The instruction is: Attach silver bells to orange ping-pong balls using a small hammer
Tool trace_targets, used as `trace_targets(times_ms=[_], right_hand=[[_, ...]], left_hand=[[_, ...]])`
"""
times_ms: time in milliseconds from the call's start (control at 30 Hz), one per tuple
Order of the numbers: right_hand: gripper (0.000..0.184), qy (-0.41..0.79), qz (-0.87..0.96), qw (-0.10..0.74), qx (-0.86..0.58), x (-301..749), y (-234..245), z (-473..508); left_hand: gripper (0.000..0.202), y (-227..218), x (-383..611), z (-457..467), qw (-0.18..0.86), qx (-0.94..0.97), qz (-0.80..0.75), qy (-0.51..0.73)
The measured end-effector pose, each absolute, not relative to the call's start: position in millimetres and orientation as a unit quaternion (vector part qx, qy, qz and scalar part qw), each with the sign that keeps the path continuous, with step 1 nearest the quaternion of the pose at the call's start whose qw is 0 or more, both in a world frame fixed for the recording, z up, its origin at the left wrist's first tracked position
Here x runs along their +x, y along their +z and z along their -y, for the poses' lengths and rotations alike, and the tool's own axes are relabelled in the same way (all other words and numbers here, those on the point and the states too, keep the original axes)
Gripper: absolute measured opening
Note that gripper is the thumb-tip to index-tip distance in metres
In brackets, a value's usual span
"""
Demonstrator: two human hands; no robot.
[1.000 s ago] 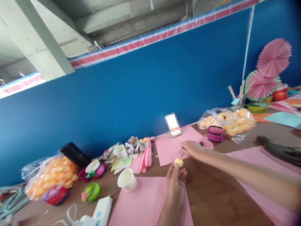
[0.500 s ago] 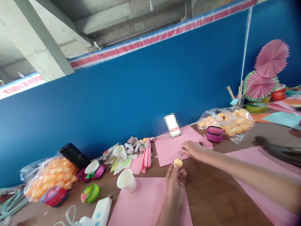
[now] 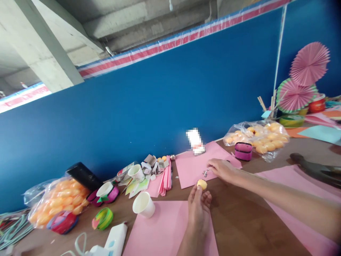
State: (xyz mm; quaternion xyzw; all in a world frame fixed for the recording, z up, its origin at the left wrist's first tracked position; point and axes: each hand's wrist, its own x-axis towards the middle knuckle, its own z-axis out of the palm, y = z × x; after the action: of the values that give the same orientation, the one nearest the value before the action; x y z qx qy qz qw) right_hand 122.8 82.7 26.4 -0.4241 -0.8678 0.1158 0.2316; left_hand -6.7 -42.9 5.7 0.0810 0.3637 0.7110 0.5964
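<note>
My left hand (image 3: 198, 209) is raised over the wooden table (image 3: 239, 220), pinching a small yellow ball (image 3: 201, 184) in its fingertips. My right hand (image 3: 222, 169) reaches in from the right and lies low on a pink paper sheet (image 3: 190, 165). Its fingers are stretched out, with the fingertips just beside a few tiny silver pieces (image 3: 205, 173). I see nothing held in the right hand.
A white paper cup (image 3: 144, 204) stands left of another pink sheet (image 3: 160, 229). Bags of orange balls (image 3: 57, 201) (image 3: 259, 140) lie at left and far right, beside a magenta box (image 3: 243, 151). A green tape roll (image 3: 103, 217), paper scraps, pink fans (image 3: 309, 64) and a blue wall surround them.
My right hand has shifted slightly to the right on the pink sheet, away from the silver pieces. The left hand still holds the yellow ball in the same spot.
</note>
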Motion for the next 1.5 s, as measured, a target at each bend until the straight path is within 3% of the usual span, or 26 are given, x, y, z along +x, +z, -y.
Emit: trace_targets(times_ms=[200, 333, 533, 633, 933, 1067, 1267, 1400, 1500], right_hand=[[0.018, 0.195, 0.854, 0.304, -0.374, 135.6, 28.0, -40.7], [0.044, 0.251, 0.856, 0.327, -0.311, 137.3, 28.8, -11.7], [0.023, 0.231, 0.850, 0.356, -0.312, 142.4, 29.3, -2.4], [0.024, 0.209, 0.846, 0.348, -0.345, 149.0, 22.1, -8.0], [0.025, 0.166, 0.846, 0.350, -0.365, 152.5, 5.8, -10.5], [0.033, 0.173, 0.851, 0.344, -0.358, 150.6, 3.3, -10.5], [0.030, 0.186, 0.848, 0.338, -0.363, 151.4, 2.3, -10.1], [0.031, 0.188, 0.856, 0.327, -0.355, 154.7, -0.4, -11.2], [0.031, 0.178, 0.860, 0.315, -0.361, 155.2, -4.3, -13.4]], left_hand=[[0.031, 2.1, -8.5, 42.5, 0.613, 0.119, -0.359, 0.694], [0.036, 3.7, -7.7, 46.7, 0.604, 0.221, -0.359, 0.676], [0.047, 11.3, -6.1, 55.4, 0.600, 0.319, -0.407, 0.611], [0.052, 22.1, -8.3, 56.1, 0.577, 0.288, -0.424, 0.636], [0.041, 70.4, -19.8, 80.9, 0.549, 0.304, -0.437, 0.644], [0.039, 70.3, -27.5, 86.8, 0.510, 0.348, -0.495, 0.611], [0.040, 62.1, -44.7, 78.9, 0.427, 0.401, -0.541, 0.603], [0.033, 54.6, -66.3, 106.6, 0.370, 0.515, -0.613, 0.471], [0.040, 41.6, -91.3, 140.8, 0.251, 0.579, -0.697, 0.339]])
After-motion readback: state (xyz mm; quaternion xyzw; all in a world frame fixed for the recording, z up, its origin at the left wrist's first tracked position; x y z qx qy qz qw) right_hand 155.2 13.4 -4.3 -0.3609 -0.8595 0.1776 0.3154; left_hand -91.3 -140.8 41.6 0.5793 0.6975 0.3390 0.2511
